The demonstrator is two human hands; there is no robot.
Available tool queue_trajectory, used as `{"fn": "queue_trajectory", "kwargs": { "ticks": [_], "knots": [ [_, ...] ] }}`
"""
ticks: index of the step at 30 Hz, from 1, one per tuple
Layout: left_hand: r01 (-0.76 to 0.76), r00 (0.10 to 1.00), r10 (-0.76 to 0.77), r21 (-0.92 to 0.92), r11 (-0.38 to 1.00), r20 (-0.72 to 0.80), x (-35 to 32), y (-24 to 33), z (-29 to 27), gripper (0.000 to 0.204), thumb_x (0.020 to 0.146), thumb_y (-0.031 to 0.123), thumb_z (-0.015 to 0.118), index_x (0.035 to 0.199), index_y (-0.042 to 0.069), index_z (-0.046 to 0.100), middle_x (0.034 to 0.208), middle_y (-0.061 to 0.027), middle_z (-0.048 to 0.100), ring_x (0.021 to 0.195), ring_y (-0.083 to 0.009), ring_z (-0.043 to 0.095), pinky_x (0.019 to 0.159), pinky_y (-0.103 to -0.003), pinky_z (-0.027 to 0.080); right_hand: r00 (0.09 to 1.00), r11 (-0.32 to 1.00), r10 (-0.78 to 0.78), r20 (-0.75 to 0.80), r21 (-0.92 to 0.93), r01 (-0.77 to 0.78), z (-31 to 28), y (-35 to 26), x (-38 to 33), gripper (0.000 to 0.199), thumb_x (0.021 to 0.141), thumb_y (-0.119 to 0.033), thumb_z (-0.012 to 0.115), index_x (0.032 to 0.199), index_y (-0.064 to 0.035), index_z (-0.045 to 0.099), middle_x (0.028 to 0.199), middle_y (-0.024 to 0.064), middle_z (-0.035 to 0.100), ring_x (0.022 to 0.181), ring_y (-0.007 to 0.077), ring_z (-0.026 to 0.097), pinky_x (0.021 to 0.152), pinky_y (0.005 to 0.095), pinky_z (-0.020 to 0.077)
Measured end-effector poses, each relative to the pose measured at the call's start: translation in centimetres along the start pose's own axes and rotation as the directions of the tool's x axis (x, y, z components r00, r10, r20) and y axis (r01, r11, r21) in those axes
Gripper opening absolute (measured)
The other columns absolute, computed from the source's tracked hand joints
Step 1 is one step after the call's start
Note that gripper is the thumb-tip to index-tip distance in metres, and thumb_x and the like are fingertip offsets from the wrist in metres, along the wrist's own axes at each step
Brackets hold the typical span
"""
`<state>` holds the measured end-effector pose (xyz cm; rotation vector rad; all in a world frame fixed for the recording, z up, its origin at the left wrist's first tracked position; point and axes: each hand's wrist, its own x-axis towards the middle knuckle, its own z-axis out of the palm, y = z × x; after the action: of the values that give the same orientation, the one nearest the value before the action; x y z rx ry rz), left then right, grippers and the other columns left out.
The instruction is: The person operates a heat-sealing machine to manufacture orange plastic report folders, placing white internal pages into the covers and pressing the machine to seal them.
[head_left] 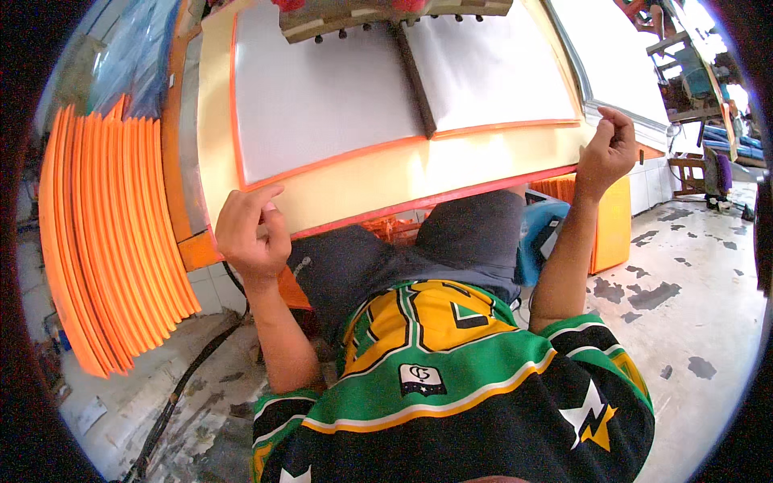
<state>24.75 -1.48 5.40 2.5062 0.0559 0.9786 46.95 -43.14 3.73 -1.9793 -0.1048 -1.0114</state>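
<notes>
A pale yellow work board point(499, 157) with a red front edge lies before me. On it are two greyish-white sheet panels point(330, 97) bordered in orange, with a dark bar point(416, 80) running between them. My left hand point(254, 233) hovers at the board's near left corner, fingers curled and the index close to the thumb. At the near right corner my right hand point(608, 153) is raised with its fingers folded in. Nothing shows in either hand. Over the far side of the panels hangs a machine head point(394, 22) with small dark knobs along its lower edge.
A thick row of orange folded sheets point(113, 233) stands at the left, beside clear bluish plastic point(137, 56). Below the board at right are a blue container point(538, 237) and another orange stack point(612, 225). A black cable point(189, 378) crosses the worn floor at left.
</notes>
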Motion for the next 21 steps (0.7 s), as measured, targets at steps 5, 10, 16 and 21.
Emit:
{"fn": "queue_trajectory", "kwargs": {
  "ticks": [5, 10, 16, 21],
  "knots": [
    [0.012, 0.994, -0.01, -0.021, 1.0, 0.108, 1.1, 2.4, 0.9, 0.026, 0.085, 0.002, 0.063, 0.109, 0.004, 0.075, 0.096, -0.0133, 0.069, 0.081, -0.0277, 0.064, 0.075, -0.04, 0.053, 0.982, 0.992, 0.012, 0.188, -0.125, 0.011, 0.1, -3.0, -0.8, 0.019, 0.096, -0.001, 0.057, 0.104, -0.0035, 0.074, 0.083, 0.0049, 0.07, 0.072, 0.0063, 0.059, 0.064, 0.0255, 0.0472],
    [-0.123, 0.946, 0.136, -0.063, 0.99, 0.295, 3.4, 6.1, 4.1, 0.042, 0.095, 0.018, 0.066, 0.135, 0.005, 0.066, 0.142, -0.0165, 0.062, 0.133, -0.0362, 0.057, 0.115, -0.049, 0.042, 0.784, 0.929, -0.368, 0.5, 0.15, 0.34, 2.1, -9.1, -3.9, 0.039, 0.085, -0.009, 0.064, 0.123, -0.0077, 0.072, 0.113, 0.0141, 0.072, 0.11, 0.0336, 0.065, 0.101, 0.0468, 0.0486],
    [-0.209, 0.9, 0.184, 0.021, 0.978, 0.395, 3.9, 7.1, 7.1, 0.056, 0.098, 0.034, 0.066, 0.147, 0.01, 0.058, 0.155, -0.0127, 0.054, 0.146, -0.0305, 0.047, 0.121, -0.05, 0.035, 0.616, 0.874, -0.434, 0.657, 0.143, 0.464, 4.1, -11.9, -6.2, 0.036, 0.092, -0.019, 0.068, 0.127, -0.0078, 0.07, 0.135, 0.0114, 0.068, 0.129, 0.0321, 0.061, 0.11, 0.0463, 0.0444],
    [-0.225, 0.886, 0.194, 0.026, 0.974, 0.421, 4.0, 7.2, 6.9, 0.055, 0.099, 0.038, 0.065, 0.148, 0.013, 0.058, 0.156, -0.0101, 0.054, 0.147, -0.0292, 0.046, 0.122, -0.05, 0.033, 0.609, 0.868, -0.428, 0.667, 0.116, 0.483, 3.8, -12.1, -5.7, 0.032, 0.093, -0.023, 0.069, 0.123, -0.012, 0.069, 0.132, 0.0071, 0.067, 0.127, 0.0284, 0.061, 0.107, 0.047, 0.046]
  ]
}}
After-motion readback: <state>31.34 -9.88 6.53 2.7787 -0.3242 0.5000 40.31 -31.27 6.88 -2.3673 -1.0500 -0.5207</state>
